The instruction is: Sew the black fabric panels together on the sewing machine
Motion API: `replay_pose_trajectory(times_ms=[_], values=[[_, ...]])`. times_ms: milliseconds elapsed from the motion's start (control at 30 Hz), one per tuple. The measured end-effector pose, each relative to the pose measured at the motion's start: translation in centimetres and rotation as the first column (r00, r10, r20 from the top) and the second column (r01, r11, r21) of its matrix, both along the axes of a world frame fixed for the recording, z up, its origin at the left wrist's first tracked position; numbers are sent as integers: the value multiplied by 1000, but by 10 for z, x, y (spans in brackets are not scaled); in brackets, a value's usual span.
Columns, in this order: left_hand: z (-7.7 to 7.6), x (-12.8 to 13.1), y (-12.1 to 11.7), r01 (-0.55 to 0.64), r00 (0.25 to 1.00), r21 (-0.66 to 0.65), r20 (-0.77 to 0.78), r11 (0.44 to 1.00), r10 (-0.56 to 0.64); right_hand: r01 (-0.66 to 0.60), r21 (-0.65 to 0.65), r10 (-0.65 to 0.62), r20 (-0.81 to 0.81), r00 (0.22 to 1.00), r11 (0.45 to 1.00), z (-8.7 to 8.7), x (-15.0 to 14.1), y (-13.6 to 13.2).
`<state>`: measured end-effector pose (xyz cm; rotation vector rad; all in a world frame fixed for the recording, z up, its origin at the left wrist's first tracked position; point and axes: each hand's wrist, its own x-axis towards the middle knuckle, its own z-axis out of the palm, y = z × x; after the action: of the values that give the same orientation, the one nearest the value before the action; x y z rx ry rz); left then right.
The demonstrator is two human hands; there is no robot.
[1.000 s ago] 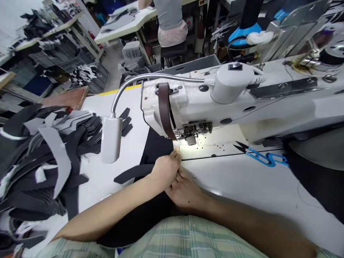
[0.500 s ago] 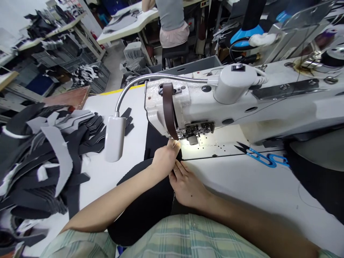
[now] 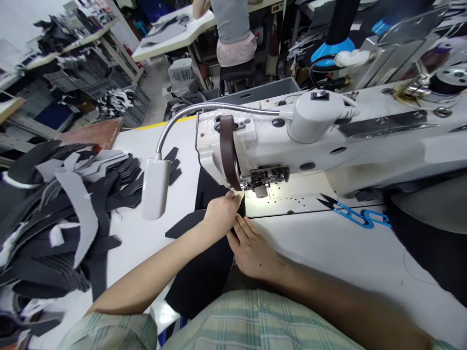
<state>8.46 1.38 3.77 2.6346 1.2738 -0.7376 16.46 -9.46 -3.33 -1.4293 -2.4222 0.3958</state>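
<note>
A black fabric piece (image 3: 202, 279) runs from near my body up under the presser area of a white sewing machine (image 3: 215, 141). My left hand (image 3: 222, 214) is closed, its fingers pinched on the fabric edge just in front of the needle area, which the hand and a brown strap (image 3: 228, 150) partly hide. Beside it, my right hand (image 3: 255, 250) lies flat with fingers stretched forward, touching the fabric's right edge. Left of my left wrist, a pointed end of dark fabric sticks out. Blue-handled thread snips (image 3: 352, 214) lie on the table to the right.
A lamp head (image 3: 155, 189) on a bent metal neck hangs left of the machine. Piled grey and black cut pieces (image 3: 87, 209) cover the table's left side. Dark material (image 3: 430, 243) lies at the right. Beyond the machine, a person (image 3: 233, 29) sits at another table.
The black fabric has shifted forward and turned; its wide lower left part has drawn in, exposing more white table. Both hands stay near the needle, having moved only slightly.
</note>
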Motion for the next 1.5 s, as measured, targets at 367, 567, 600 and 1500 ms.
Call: replay_pose_trajectory(times_ms=[367,567,600,1500], values=[[-13,-1,-3,-62,996,20,65,998,60,-31,26,31,9,999,999,-7,-10,-5],[-10,-4,-7,-37,996,-4,85,999,37,-9,70,10,-21,1000,998,-9,-12,-3],[-11,-5,-8,-28,995,-6,92,1000,29,-4,74,6,-23,1000,997,-9,-12,-3],[-10,-14,-7,50,996,-13,72,999,-49,117,307,-131,26,991,944,-18,-7,-1]])
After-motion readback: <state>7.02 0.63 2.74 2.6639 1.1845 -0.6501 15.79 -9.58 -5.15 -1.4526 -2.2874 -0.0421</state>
